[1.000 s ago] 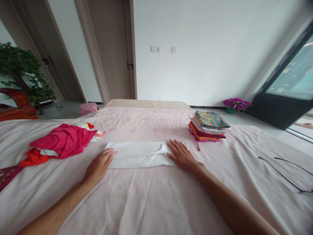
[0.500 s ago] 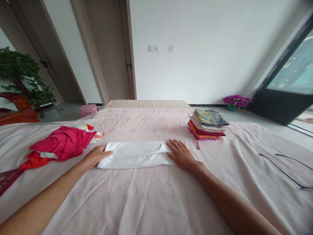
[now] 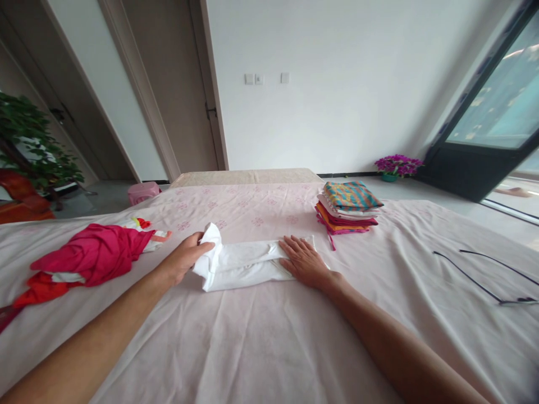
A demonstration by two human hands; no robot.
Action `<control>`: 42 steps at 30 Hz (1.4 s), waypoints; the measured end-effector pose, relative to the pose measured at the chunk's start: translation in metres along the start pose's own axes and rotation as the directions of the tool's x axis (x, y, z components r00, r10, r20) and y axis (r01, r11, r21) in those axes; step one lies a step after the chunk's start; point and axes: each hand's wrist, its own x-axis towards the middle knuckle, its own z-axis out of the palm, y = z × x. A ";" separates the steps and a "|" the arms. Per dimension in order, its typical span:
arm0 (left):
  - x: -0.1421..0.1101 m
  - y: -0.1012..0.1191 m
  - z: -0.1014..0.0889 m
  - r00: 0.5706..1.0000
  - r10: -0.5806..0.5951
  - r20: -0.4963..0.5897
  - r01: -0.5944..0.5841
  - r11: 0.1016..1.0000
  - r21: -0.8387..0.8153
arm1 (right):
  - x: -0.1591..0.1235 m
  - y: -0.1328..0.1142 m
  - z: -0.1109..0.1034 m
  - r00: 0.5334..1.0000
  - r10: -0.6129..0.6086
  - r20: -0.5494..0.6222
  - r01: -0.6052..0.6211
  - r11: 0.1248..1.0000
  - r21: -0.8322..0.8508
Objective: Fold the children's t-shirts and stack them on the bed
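Observation:
A white garment, folded into a long strip, lies across the bedspread in front of me; its exact kind does not show. My left hand grips its left end, thumb on top, and holds that end raised and curling inward. On the right end my right hand lies flat, palm down with fingers stretched out, pressing the cloth. Behind and right of that hand stands a stack of folded clothes, a teal and orange checked piece on top. A crumpled heap of crimson clothing lies left of my left hand.
Pale pink cloth with shallow wrinkles covers the bed-like surface. Eyeglasses rest at the right. Beyond the far edge are a pink stool, purple flowers in a pot and a white wall. Plant leaves show at far left.
My left hand has lifted the garment's left end off the bed and brought it a little rightward. My right hand stays flat on the other end. The view has turned slightly right.

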 end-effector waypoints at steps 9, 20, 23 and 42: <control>0.025 -0.016 0.088 0.999 0.041 0.012 -0.043 0.990 0.135 | -0.001 -0.001 -0.004 1.000 0.006 -0.005 -0.006 1.000 0.022; 0.023 -0.014 0.096 0.989 -0.018 0.145 0.012 0.999 0.043 | -0.002 0.000 -0.004 1.000 0.005 0.008 -0.005 0.999 0.037; 0.025 -0.015 0.083 0.978 0.205 0.035 -0.206 0.932 0.298 | -0.001 0.000 -0.005 1.000 0.002 0.014 -0.002 0.999 0.038; 0.040 -0.060 0.070 0.893 0.423 -0.154 -0.259 0.762 0.593 | 0.000 -0.002 -0.010 1.000 0.010 0.029 -0.013 0.996 0.092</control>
